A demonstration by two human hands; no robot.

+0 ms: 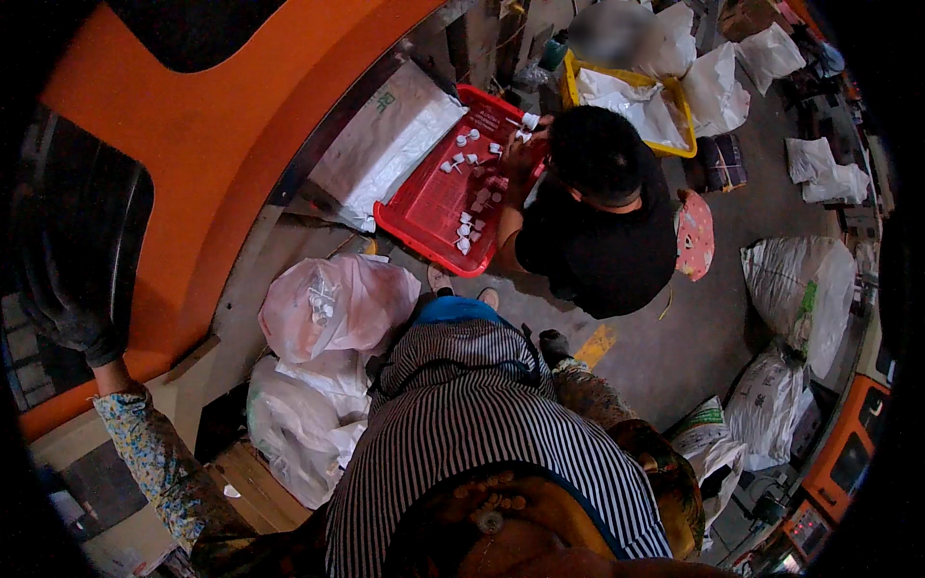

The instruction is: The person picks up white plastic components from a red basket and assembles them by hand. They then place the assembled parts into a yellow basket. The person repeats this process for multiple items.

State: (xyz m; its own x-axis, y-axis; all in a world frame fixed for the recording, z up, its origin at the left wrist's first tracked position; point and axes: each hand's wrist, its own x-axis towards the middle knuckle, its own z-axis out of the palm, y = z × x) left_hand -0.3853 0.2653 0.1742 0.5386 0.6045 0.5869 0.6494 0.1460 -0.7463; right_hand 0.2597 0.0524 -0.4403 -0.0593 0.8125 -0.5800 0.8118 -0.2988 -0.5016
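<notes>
My left hand (63, 313), in a dark glove, is raised at the dark window (106, 231) of a large orange machine (207, 125). Its fingers look stretched out, though dim, and I see nothing held in them. My right hand (554, 349), also in a dark glove, hangs low beside my striped apron (482, 414); its fingers are too small and dark to make out. Ahead, a red crate (409, 217) holds several small white plastic parts (464, 226). A co-worker (602, 212) in a black top bends over the crate, hands at a white part (529, 121).
A white sack (390, 135) lies between crate and machine. Pinkish plastic bags (337, 303) and white bags (294, 414) pile at my left. A yellow crate (688, 120) stands beyond the co-worker. Large sacks (800, 289) line the right side, near another orange machine (848, 448).
</notes>
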